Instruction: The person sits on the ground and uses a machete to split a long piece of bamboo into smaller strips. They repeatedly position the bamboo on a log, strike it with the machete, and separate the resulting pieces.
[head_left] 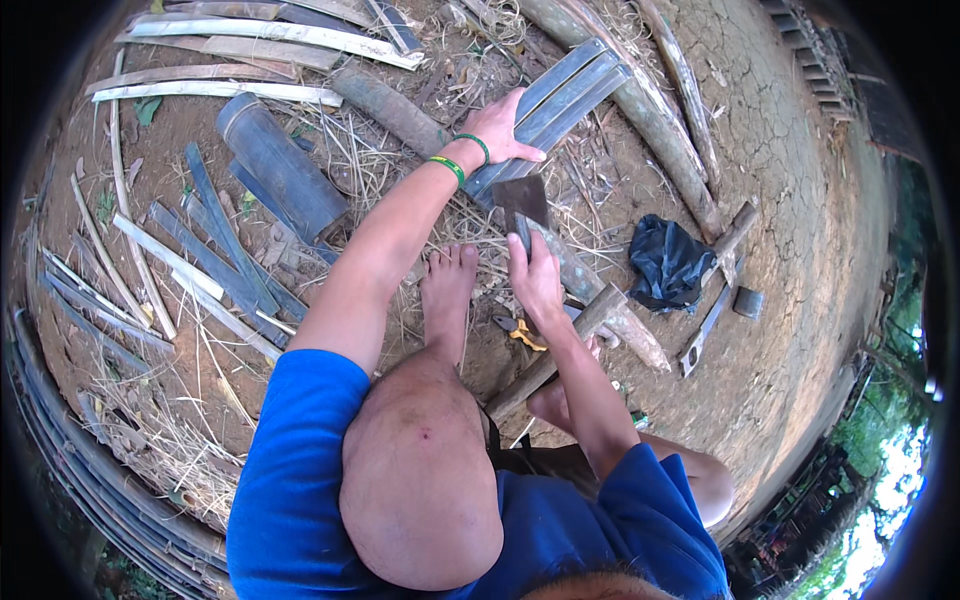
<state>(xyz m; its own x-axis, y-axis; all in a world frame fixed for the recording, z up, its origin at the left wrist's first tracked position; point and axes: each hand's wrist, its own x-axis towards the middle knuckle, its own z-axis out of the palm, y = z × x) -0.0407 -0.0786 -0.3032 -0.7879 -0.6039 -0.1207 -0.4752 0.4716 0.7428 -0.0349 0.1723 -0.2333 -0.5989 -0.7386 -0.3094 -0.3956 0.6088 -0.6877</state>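
My left hand grips a split length of grey-green bamboo from its left side, thumb stretched over the top. The bamboo has long lines along it and lies slanted across a round log. Closer to me, my right hand is closed round a cleaver-like chopping tool with a dark, squarish blade. That blade is beside the near end of the bamboo; whether they touch I cannot tell. The tool's handle is mostly hidden by my fingers.
Yellow-handled pliers lie near my bare foot. A black plastic bag and a long blade are on the right. Bamboo strips and a thick bamboo tube lie left. Long poles stretch along the far side.
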